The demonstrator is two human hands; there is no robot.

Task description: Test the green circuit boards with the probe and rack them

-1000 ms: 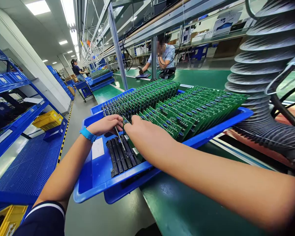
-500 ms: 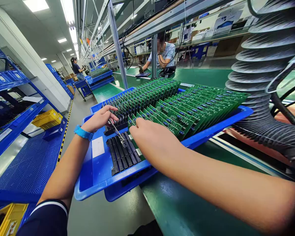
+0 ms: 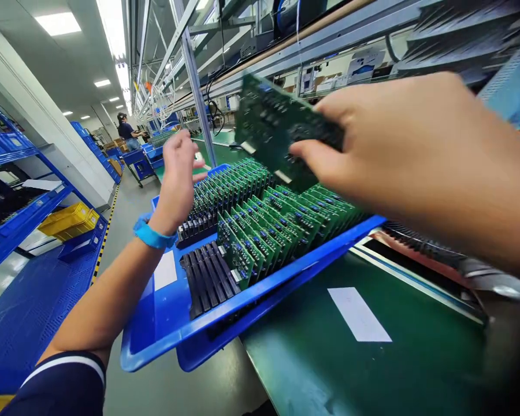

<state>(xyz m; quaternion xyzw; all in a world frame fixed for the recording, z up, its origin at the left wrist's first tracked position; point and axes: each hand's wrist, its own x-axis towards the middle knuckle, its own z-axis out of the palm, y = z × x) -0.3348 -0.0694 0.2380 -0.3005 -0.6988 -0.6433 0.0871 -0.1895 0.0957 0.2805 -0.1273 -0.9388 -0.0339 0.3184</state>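
My right hand (image 3: 416,150) is raised close to the camera and pinches a green circuit board (image 3: 277,127), held tilted in the air above the blue tray (image 3: 164,341). The tray holds rows of upright green boards (image 3: 268,225) in a black slotted rack (image 3: 208,277), whose near slots are bare. My left hand (image 3: 177,179), with a blue wristband (image 3: 153,236), hovers above the tray's left side. Its fingers are blurred and turned away, and I see nothing in them.
The tray overhangs the front edge of a green workbench (image 3: 329,358) with a white label (image 3: 359,315). A metal post (image 3: 195,81) rises behind the tray. Blue shelving (image 3: 17,214) and yellow bins (image 3: 67,219) line the aisle on the left. A person (image 3: 125,130) stands far down the aisle.
My right hand has lifted one board out of the rack and up toward the camera. My left hand has risen off the tray, and the thin metal tool it held no longer shows.
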